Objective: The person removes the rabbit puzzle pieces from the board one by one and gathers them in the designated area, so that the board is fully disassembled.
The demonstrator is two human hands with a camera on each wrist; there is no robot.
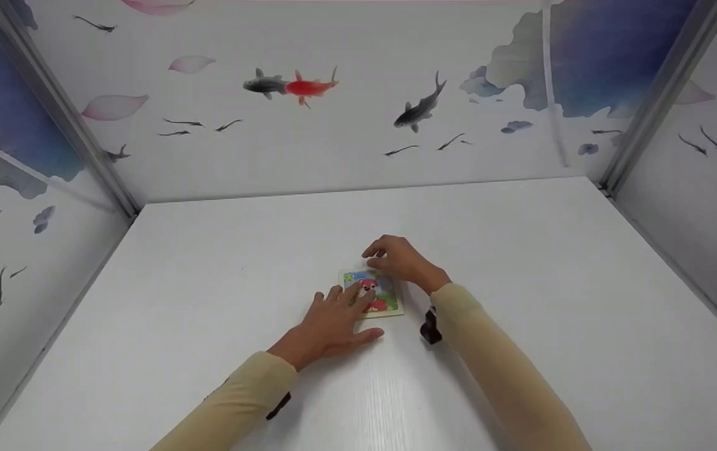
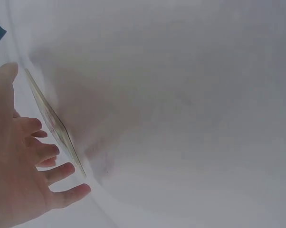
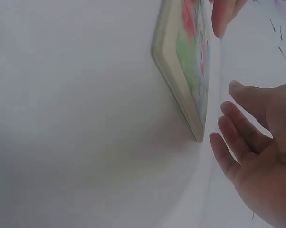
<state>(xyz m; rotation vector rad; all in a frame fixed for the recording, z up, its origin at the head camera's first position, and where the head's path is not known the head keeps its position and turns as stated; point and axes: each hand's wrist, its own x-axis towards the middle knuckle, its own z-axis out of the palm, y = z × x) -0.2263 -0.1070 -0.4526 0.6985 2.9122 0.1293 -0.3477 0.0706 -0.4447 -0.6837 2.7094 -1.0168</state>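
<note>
A small square picture board (image 1: pixel 390 293), with a pale border and a red-and-white cartoon animal, lies flat on the white table. It looks like a child's puzzle; piece outlines are not clear. My left hand (image 1: pixel 332 321) lies over its left part, fingers spread and straight, the fingertips hiding some of the picture. At the upper right corner hovers my right hand (image 1: pixel 401 260), its fingers loosely bent and holding nothing. In the right wrist view, a gap shows between the right hand (image 3: pixel 262 156) and the board's thick edge (image 3: pixel 176 90).
The white table (image 1: pixel 208 263) stretches around both hands. Patterned walls with painted fish (image 1: pixel 311 88) stand behind it and at both sides. A black device (image 1: pixel 432 327) sits under the right wrist, another (image 1: pixel 279 406) under the left.
</note>
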